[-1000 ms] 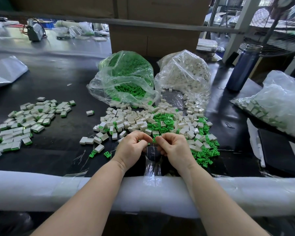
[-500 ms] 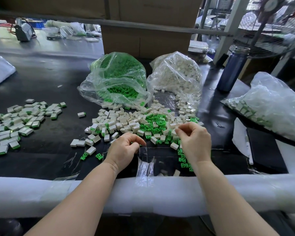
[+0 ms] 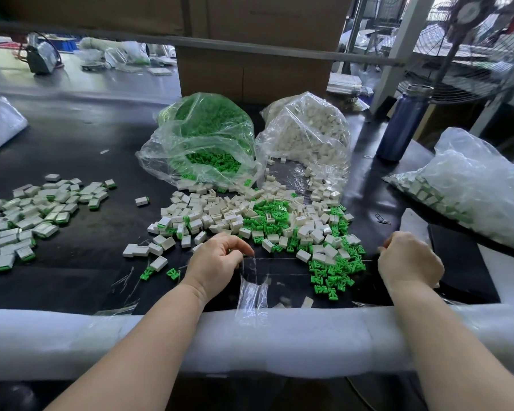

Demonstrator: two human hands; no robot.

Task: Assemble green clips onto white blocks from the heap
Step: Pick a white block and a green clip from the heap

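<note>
The loose heap of white blocks (image 3: 220, 215) and green clips (image 3: 267, 215) lies mid-table. My left hand (image 3: 217, 262) sits at the heap's near edge with curled fingers, and a bit of green clip shows under the fingertips. A clear plastic strip (image 3: 252, 292) lies just right of it. My right hand (image 3: 410, 259) is past the heap's right edge beside a black flat object (image 3: 463, 262). Its fingers are curled and thumb pressed to forefinger, and I cannot see anything in it.
An open bag of green clips (image 3: 202, 137) and a bag of white blocks (image 3: 309, 134) stand behind the heap. Assembled pieces (image 3: 27, 215) spread at the left. A blue bottle (image 3: 404, 123) and another bag (image 3: 481, 185) are at the right. A white padded rail (image 3: 101, 339) lines the near edge.
My hands were together near the table edge. The right hand then reached into the heap and has now swung out to the right. The left hand stayed near the clear strip.
</note>
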